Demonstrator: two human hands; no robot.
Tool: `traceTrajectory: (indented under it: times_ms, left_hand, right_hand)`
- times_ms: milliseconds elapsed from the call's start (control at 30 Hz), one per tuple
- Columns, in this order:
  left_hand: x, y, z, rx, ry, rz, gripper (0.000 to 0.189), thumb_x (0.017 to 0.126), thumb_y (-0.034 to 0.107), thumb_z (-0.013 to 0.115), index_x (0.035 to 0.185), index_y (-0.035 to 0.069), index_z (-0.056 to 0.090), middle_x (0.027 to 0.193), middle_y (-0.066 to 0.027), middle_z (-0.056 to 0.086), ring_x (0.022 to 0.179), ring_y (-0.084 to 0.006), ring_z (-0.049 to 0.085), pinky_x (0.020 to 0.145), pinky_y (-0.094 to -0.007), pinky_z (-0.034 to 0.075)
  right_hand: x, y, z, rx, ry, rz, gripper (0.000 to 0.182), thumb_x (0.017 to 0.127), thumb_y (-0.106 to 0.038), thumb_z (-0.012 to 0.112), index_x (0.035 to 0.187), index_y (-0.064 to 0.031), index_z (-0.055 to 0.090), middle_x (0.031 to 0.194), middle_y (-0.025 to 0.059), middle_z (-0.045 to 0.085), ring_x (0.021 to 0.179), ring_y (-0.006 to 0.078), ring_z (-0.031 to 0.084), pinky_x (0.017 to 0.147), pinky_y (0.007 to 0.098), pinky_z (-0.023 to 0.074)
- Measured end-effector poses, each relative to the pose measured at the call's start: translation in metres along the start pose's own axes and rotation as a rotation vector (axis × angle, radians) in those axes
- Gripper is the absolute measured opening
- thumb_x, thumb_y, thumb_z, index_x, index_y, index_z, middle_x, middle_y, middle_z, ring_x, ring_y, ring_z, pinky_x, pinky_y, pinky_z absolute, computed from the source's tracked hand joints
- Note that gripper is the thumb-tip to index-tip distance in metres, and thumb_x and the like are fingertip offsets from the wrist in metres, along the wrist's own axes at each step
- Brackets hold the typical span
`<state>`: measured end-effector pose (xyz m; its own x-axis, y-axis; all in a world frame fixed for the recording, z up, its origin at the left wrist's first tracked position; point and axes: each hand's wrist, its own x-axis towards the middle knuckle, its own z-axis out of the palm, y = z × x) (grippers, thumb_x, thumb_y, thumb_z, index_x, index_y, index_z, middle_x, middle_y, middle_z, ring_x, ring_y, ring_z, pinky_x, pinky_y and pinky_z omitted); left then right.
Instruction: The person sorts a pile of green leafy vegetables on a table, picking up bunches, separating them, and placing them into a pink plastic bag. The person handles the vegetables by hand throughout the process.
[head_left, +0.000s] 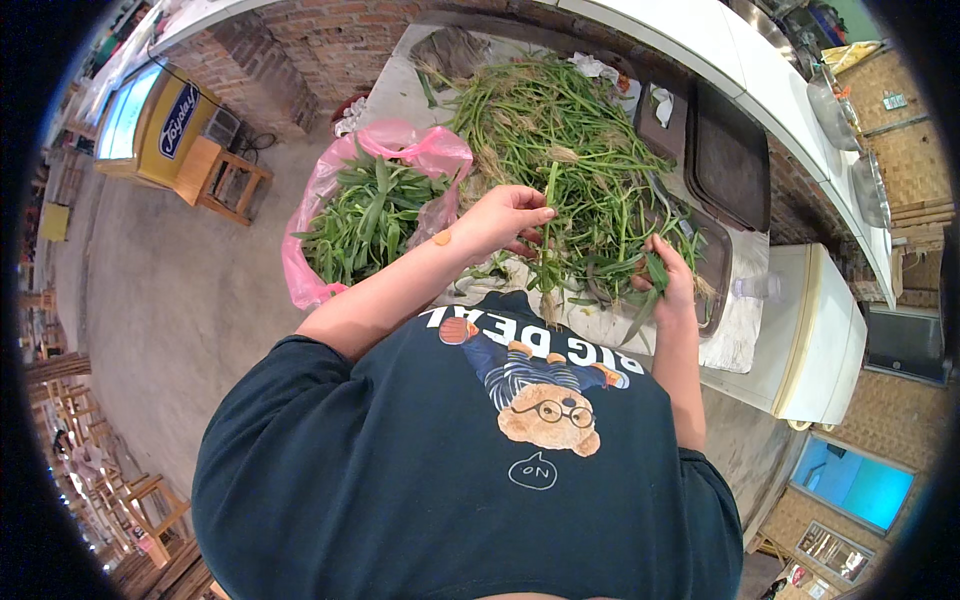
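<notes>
My left hand (521, 217) pinches an upright green stem (551, 199) between thumb and fingertips, above the table's near side. To its right, my right hand (667, 274) is closed around some long green leaves (656, 271), its fingers partly hidden by them. A large heap of leafy green stems with pale roots (555, 112) spreads over the table in front of both hands. Left of the heap stands an open pink plastic bag (300, 247) full of green leaves (367, 217), partly behind my left forearm.
Dark trays (727, 157) and a tissue box (664, 124) stand at the table's right. A clear cup (757, 286) is near the right edge, beside a white chest freezer (817, 337). A white tiled ledge (675, 49) runs above the back. A wooden stool (225, 180) stands on the left floor.
</notes>
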<state>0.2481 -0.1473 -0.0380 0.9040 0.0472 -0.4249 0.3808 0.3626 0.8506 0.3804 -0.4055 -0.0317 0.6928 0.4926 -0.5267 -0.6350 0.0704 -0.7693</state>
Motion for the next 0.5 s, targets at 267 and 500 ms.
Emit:
traceTrajectory:
  times_ms: [267,500]
  left_hand:
    - [0.001,-0.001,0.003,-0.039,0.009,-0.001,0.024,0.092,0.018,0.061,0.105,0.000,0.055,0.095,-0.0050,0.055,0.080,-0.0173,0.059,0.065,-0.0321,0.058]
    - [0.004,-0.013,0.003,-0.022,0.051,0.040,0.023,0.092,0.019,0.062,0.104,0.001,0.056,0.088,-0.0036,0.058,0.076,-0.0144,0.060,0.064,-0.0297,0.056]
  right_hand:
    - [0.003,0.014,0.017,-0.522,-0.132,-0.148,0.016,0.094,-0.023,0.056,0.089,-0.0078,0.060,0.065,-0.0052,0.046,0.056,0.0054,0.041,0.050,0.0216,0.0327]
    - [0.008,0.058,0.050,-0.687,-0.516,-0.060,0.022,0.092,-0.027,0.060,0.095,-0.0046,0.063,0.075,-0.0046,0.055,0.069,0.0055,0.046,0.060,0.0227,0.0376]
